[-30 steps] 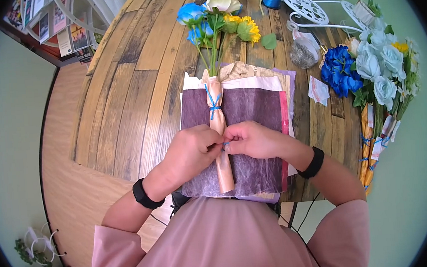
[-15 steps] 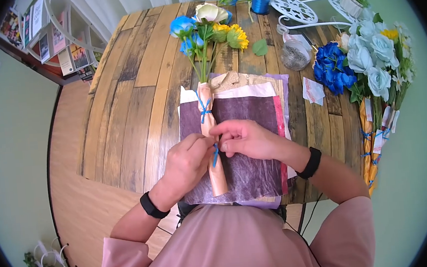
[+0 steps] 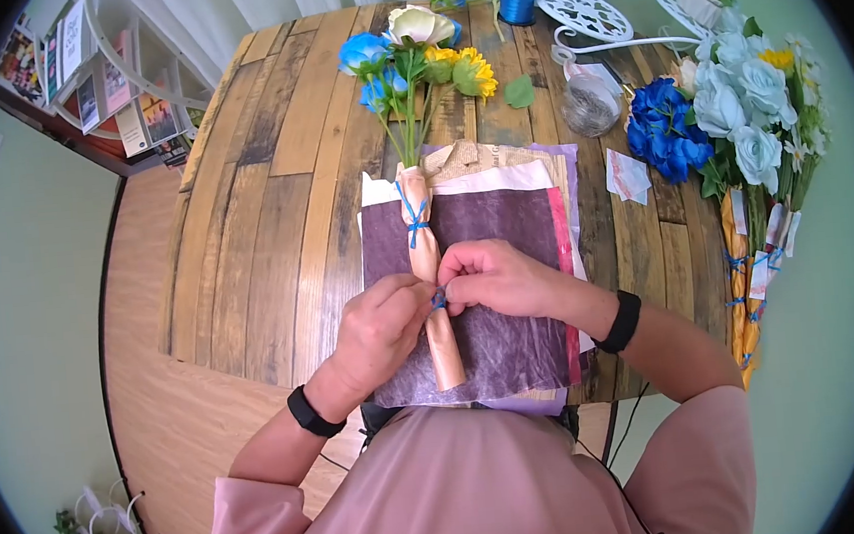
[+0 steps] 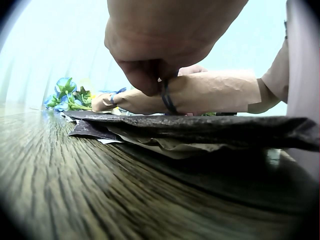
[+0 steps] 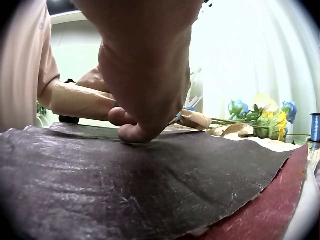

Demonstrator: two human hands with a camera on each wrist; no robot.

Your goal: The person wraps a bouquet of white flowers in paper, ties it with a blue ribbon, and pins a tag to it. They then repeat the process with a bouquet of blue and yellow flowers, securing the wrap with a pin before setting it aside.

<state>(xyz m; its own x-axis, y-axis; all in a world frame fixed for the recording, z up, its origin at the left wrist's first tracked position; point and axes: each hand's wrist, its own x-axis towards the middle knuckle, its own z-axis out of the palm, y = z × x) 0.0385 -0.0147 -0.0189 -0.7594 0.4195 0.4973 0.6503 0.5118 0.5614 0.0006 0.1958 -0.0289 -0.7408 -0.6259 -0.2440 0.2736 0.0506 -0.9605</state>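
A bunch of artificial flowers (image 3: 417, 52) lies with its stems rolled in tan paper (image 3: 445, 358), on top of dark purple wrapping sheets (image 3: 514, 350). Higher on the roll a blue ribbon (image 3: 417, 226) is tied. A second blue ribbon (image 4: 168, 98) circles the roll lower down. My left hand (image 3: 383, 323) pinches this lower ribbon from the left side, its fingertips close against the paper. From the right, my right hand (image 3: 496, 278) pinches the ribbon with thumb and curled fingers. The fingertips of both hands almost meet over the roll, hiding most of the knot.
At the back stand a blue ribbon spool (image 3: 520, 1) and a white metal stand (image 3: 588, 15). Blue bouquets (image 3: 750, 106) lie along the right edge. A clear round container (image 3: 591, 105), a white paper scrap (image 3: 628, 177) and a loose leaf (image 3: 520, 93) are on the wooden table (image 3: 244, 231).
The right fingers, lifted off the ribbon half a second ago, have come down to pinch it. A loose ribbon end that hung along the roll is now drawn up between the hands.
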